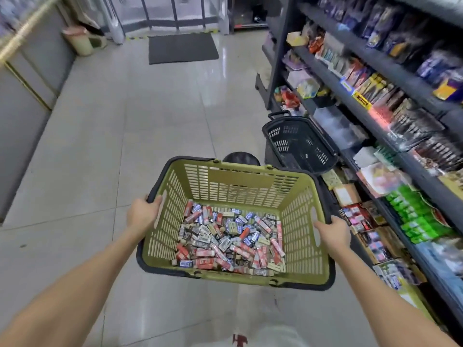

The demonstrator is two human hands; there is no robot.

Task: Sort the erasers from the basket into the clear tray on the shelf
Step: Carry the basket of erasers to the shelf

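Your left hand [143,214] and right hand [334,231] hold the olive-green basket [238,182] at frame centre, fingers curled over its side rims; wrapped erasers [230,240] cover its bottom.

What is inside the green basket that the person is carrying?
A loose heap of small wrapped erasers, red, blue and pale, lies on the floor of the green basket. It covers most of that floor and hides whatever lies beneath the top layer.

Head camera looks forward and down, close over the basket [238,182].
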